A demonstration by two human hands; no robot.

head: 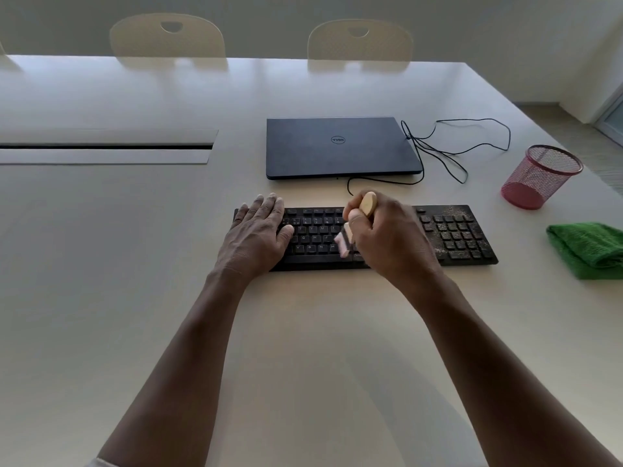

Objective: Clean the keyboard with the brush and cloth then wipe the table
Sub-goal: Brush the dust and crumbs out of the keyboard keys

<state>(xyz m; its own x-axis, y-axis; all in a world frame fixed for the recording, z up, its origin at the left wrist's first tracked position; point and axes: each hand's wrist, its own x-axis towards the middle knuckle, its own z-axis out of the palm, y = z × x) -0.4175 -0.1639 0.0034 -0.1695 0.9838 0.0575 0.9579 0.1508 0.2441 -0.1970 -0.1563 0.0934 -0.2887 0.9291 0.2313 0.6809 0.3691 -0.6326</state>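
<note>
You're working at a pale table (135, 251) w/ bare surface on your near side and left. Laptop (340, 148) is sitting closed just behind the keyboard (451, 235). Green cloth (588, 249) is lying by the right edge. Your left hand (258, 235) is pressing flat on the keys, your right hand (387, 239) is gripping the brush (349, 237), bristles touching mid keys.

Two bare forearms extending from the lower edge of the view, each ending in a bare left hand (256, 235) and right hand (391, 235) without rings, watch or gloves; a pale sleeve edge shows at the left elbow.
</note>
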